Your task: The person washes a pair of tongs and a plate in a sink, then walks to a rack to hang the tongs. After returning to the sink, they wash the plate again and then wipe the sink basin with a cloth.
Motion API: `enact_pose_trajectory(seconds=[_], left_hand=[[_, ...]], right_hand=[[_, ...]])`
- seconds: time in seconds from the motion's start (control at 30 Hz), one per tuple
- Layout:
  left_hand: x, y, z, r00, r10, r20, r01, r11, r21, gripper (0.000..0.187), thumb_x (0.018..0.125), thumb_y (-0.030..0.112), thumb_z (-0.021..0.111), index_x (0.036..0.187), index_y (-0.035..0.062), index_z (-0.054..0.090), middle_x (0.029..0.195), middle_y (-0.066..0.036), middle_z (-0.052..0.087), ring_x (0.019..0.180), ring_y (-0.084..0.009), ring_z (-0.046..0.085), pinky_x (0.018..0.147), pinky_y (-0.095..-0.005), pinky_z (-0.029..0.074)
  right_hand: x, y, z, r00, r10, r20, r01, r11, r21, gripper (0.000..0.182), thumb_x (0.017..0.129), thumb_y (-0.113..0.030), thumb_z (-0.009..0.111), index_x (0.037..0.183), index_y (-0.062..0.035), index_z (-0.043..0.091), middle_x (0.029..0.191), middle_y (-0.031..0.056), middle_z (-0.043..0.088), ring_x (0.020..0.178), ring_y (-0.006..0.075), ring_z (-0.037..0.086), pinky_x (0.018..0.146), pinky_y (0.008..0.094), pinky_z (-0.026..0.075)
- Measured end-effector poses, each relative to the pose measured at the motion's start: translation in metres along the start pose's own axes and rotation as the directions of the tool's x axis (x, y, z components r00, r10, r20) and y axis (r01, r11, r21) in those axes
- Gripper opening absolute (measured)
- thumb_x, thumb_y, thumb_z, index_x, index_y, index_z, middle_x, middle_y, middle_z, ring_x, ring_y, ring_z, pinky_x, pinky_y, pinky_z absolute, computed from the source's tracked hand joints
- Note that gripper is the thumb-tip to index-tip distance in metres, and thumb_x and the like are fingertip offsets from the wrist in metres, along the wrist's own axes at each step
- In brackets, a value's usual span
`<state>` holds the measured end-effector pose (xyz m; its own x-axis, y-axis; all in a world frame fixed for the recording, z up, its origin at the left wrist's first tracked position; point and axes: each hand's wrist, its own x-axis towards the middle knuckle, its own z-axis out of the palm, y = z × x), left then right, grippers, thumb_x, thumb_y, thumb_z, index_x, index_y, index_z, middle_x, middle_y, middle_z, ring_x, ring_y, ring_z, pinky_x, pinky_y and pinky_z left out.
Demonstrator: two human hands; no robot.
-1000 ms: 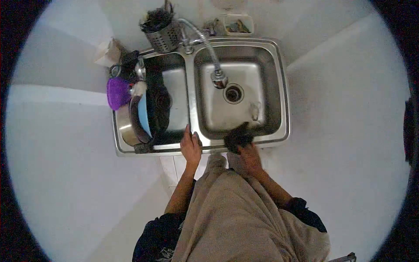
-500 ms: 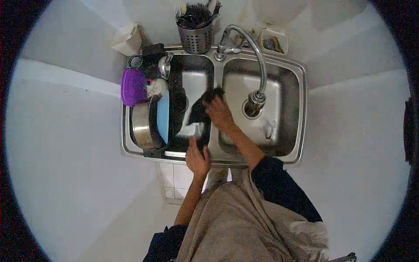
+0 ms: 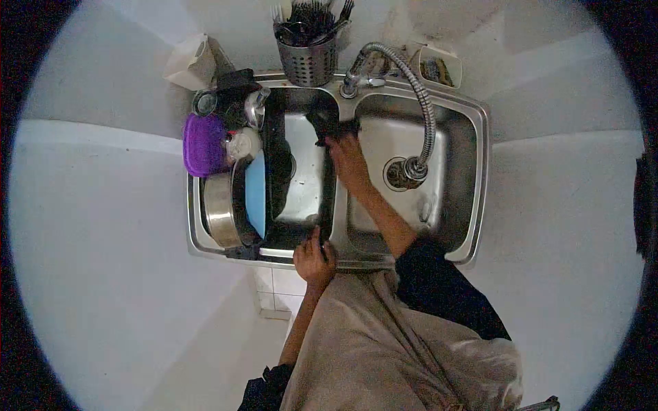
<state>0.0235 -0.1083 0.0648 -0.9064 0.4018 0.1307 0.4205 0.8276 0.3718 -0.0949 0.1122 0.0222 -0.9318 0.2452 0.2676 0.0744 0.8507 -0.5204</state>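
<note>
A dark cloth point(image 3: 332, 129) lies bunched over the upper part of the divider between the two basins, and my right hand point(image 3: 348, 159) grips its lower edge. My left hand point(image 3: 315, 260) rests at the front rim of the left basin point(image 3: 306, 161), its index finger extended toward the basin and the thumb apart; nothing shows in it. The right basin point(image 3: 380, 116) has a drain with the head of the flexible metal faucet point(image 3: 415, 168) hanging over it.
Left of the basin stand a metal pot point(image 3: 221, 209), a blue board point(image 3: 256, 195), a purple container point(image 3: 203, 145) and a white cup-like item point(image 3: 244, 144). Behind are a perforated utensil holder point(image 3: 308, 63), a white carton point(image 3: 190, 63) and a small tray point(image 3: 452, 67).
My right hand and the dark cloth have moved up, away from my body, along the divider. My left hand has shifted slightly down to the front rim.
</note>
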Motion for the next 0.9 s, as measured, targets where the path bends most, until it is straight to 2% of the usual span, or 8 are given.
enact_pose_trajectory(seconds=[0.13, 0.2, 0.3, 0.4, 0.5, 0.6, 0.73, 0.9], left_hand=[[-0.001, 0.004, -0.003, 1.000, 0.002, 0.024, -0.004, 0.998, 0.056, 0.032, 0.084, 0.026, 0.050, 0.108, 0.0083, 0.058, 0.093, -0.014, 0.060, 0.087, -0.0312, 0.054, 0.079, -0.0438, 0.039], [0.001, 0.005, -0.003, 0.999, 0.043, -0.015, -0.043, 0.998, 0.035, 0.028, 0.082, 0.028, 0.052, 0.097, 0.0047, 0.060, 0.090, -0.016, 0.059, 0.084, -0.0337, 0.053, 0.074, -0.0466, 0.039], [-0.003, -0.001, 0.005, 0.998, 0.020, 0.054, -0.023, 0.998, 0.058, 0.027, 0.083, 0.025, 0.050, 0.103, 0.0111, 0.062, 0.094, -0.011, 0.061, 0.087, -0.0294, 0.054, 0.081, -0.0425, 0.039], [-0.006, 0.002, 0.003, 0.996, 0.001, 0.086, -0.006, 0.998, 0.057, 0.024, 0.082, 0.024, 0.051, 0.097, 0.0103, 0.064, 0.090, -0.010, 0.061, 0.086, -0.0293, 0.054, 0.079, -0.0429, 0.040], [-0.002, 0.004, 0.003, 0.998, 0.067, 0.017, -0.068, 0.993, 0.099, 0.020, 0.082, 0.021, 0.051, 0.090, 0.0081, 0.064, 0.080, -0.010, 0.058, 0.080, -0.0293, 0.054, 0.074, -0.0429, 0.041], [-0.001, 0.005, 0.006, 0.997, 0.078, 0.000, -0.078, 0.992, 0.101, 0.018, 0.083, 0.021, 0.052, 0.084, 0.0062, 0.062, 0.078, -0.010, 0.056, 0.079, -0.0299, 0.052, 0.073, -0.0433, 0.040], [0.000, 0.005, 0.004, 0.997, 0.045, 0.055, -0.049, 0.996, 0.075, 0.018, 0.083, 0.022, 0.053, 0.084, 0.0066, 0.061, 0.082, -0.011, 0.056, 0.080, -0.0296, 0.052, 0.074, -0.0433, 0.038], [-0.003, 0.006, 0.003, 0.992, -0.013, 0.129, -0.002, 0.994, 0.114, 0.019, 0.084, 0.023, 0.051, 0.088, 0.0087, 0.063, 0.082, -0.010, 0.056, 0.080, -0.0296, 0.051, 0.073, -0.0426, 0.036]], right_hand=[[-0.097, -0.055, -0.017, 0.999, -0.003, -0.046, 0.013, 0.978, 0.208, 0.024, 0.082, -0.006, 0.055, 0.105, -0.0051, 0.059, 0.095, 0.0177, 0.054, 0.091, 0.0365, 0.050, 0.081, 0.0457, 0.043], [-0.120, -0.073, -0.038, 0.982, -0.089, -0.168, 0.122, 0.972, 0.201, 0.017, 0.081, -0.010, 0.058, 0.098, -0.0059, 0.063, 0.088, 0.0158, 0.057, 0.086, 0.0339, 0.054, 0.070, 0.0403, 0.047], [-0.160, -0.053, -0.036, 0.966, 0.257, -0.032, -0.216, 0.870, 0.444, 0.015, 0.082, -0.016, 0.062, 0.093, -0.0062, 0.065, 0.086, 0.0122, 0.061, 0.086, 0.0281, 0.057, 0.071, 0.0357, 0.048], [-0.135, -0.020, -0.050, 0.707, 0.704, 0.068, -0.534, 0.469, 0.704, 0.016, 0.085, -0.018, 0.062, 0.093, -0.0041, 0.063, 0.089, 0.0102, 0.062, 0.089, 0.0208, 0.057, 0.080, 0.0322, 0.047], [-0.085, 0.027, -0.045, 0.732, 0.678, -0.062, -0.358, 0.460, 0.812, 0.025, 0.088, -0.022, 0.056, 0.101, -0.0007, 0.059, 0.098, 0.0122, 0.061, 0.094, 0.0215, 0.057, 0.086, 0.0337, 0.044], [-0.029, 0.072, -0.019, 0.789, 0.591, -0.166, -0.246, 0.553, 0.796, 0.034, 0.092, -0.026, 0.051, 0.110, 0.0027, 0.056, 0.106, 0.0143, 0.060, 0.099, 0.0223, 0.056, 0.091, 0.0353, 0.041], [0.016, 0.124, 0.035, 0.701, 0.688, -0.190, -0.573, 0.701, 0.425, 0.034, 0.091, -0.025, 0.051, 0.108, 0.0038, 0.056, 0.105, 0.0135, 0.061, 0.100, 0.0239, 0.056, 0.091, 0.0370, 0.041], [-0.051, 0.112, 0.089, 0.752, 0.657, -0.048, -0.625, 0.734, 0.266, 0.034, 0.090, -0.027, 0.052, 0.107, 0.0027, 0.057, 0.104, 0.0134, 0.061, 0.099, 0.0244, 0.056, 0.091, 0.0369, 0.041]])
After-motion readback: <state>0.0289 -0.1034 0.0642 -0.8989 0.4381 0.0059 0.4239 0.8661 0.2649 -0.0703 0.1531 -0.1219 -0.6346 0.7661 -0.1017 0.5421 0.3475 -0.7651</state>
